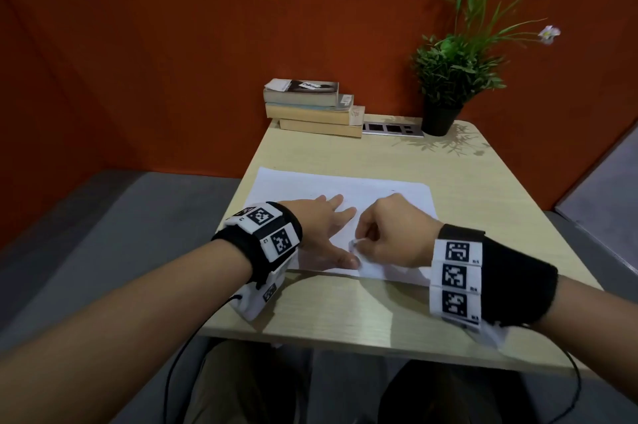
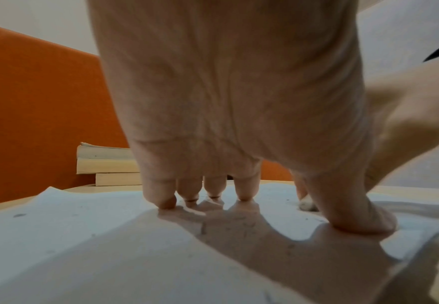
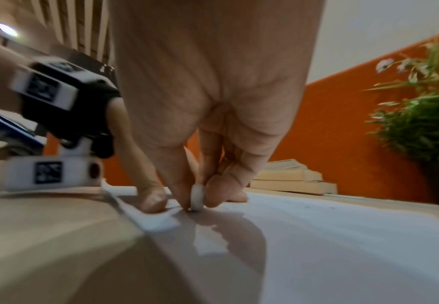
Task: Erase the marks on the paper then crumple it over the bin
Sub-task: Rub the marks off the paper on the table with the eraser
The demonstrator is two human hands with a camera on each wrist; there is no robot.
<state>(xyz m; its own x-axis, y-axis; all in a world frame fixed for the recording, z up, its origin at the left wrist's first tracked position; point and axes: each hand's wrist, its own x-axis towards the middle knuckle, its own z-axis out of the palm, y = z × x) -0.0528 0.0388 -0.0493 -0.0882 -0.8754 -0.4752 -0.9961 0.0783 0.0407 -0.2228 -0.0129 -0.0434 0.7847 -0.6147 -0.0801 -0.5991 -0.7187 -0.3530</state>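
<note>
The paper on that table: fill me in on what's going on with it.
A person is erasing marks on the paper. The left hand presses it flat against the table with spread fingers, while the right hand pinches a small white eraser and holds its edge against the sheet near the left thumb. Eraser crumbs lie on the paper. It is still flat, not crumpled, and no bin is in view.

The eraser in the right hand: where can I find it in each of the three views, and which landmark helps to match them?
Head: eraser, low centre, between both hands.
Left wrist: small white piece behind the left thumb, right of centre.
Right wrist: white disc pinched at centre, touching the paper.
Shared landmark: the stack of books by the orange wall.
</note>
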